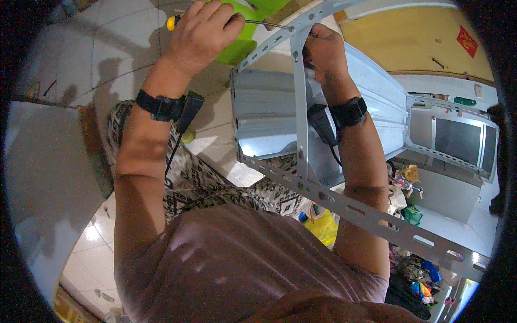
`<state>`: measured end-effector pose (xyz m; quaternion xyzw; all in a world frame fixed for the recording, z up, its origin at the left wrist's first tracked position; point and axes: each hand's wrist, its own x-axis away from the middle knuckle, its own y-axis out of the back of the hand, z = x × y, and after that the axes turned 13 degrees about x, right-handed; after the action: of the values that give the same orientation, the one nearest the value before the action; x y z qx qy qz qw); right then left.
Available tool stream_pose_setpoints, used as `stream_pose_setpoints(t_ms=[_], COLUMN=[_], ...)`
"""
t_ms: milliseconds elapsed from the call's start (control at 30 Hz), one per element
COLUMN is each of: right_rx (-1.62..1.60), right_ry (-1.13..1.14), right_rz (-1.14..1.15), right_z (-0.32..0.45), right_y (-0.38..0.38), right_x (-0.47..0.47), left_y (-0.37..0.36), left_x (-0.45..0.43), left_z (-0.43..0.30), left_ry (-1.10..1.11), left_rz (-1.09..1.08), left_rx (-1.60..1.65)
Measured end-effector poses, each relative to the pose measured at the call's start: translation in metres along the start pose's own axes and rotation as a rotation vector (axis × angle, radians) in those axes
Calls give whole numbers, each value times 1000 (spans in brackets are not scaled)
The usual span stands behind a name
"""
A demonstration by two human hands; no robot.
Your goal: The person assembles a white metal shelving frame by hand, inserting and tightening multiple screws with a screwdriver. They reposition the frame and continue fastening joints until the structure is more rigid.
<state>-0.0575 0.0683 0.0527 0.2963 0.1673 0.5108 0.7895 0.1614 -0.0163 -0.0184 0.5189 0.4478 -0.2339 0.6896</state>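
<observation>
My left hand [204, 34] is closed around the yellow-and-black handle of a screwdriver [172, 23]. The screwdriver's thin metal shaft runs right to a joint where a slotted metal crossbar [299, 101] meets a slotted angle upright [266, 43]. On the other side of that crossbar, my right hand [325, 44] is curled close behind the joint; its fingertips are partly hidden, so what it holds cannot be told. A second slotted angle post [363, 212] runs from the crossbar's near end towards the lower right. Grey metal shelf panels [264, 113] lie within the frame.
A bright green sheet or object [238, 44] lies beyond the frame on the tiled floor. At the left stands a grey flat panel [44, 173]. A yellow bag [321, 228], piled cloths and small items [424, 278] are at the lower right, near the long post.
</observation>
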Motion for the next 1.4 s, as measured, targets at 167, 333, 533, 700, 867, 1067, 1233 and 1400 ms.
stream_pose_setpoints(t_ms=[167,333,533,700,867,1067,1233,1400], right_rx=[-46,-26,44,41,52,193,144,52], right_ry=[44,91,135,76,140,282,160,98], right_rz=[32,23,-9,1,-40,-57,-50,-22], right_z=[-5,-11,-19,-16,-18,-29,-24,-10], right_y=[2,3,-1,0,-2,-3,-2,-2], right_x=[0,-5,-14,-11,-11,-21,-15,-6], left_y=[0,1,11,14,16,19,15,8], left_x=[-3,-7,-9,-8,-4,-3,1,4], left_z=[-5,-5,-5,-7,-2,4,5,5], left_ry=[219,307,307,311,288,287,251,191], left_rz=[137,371,385,344,358,410,356,286], left_rx=[-61,-104,73,95,185,253,225,234])
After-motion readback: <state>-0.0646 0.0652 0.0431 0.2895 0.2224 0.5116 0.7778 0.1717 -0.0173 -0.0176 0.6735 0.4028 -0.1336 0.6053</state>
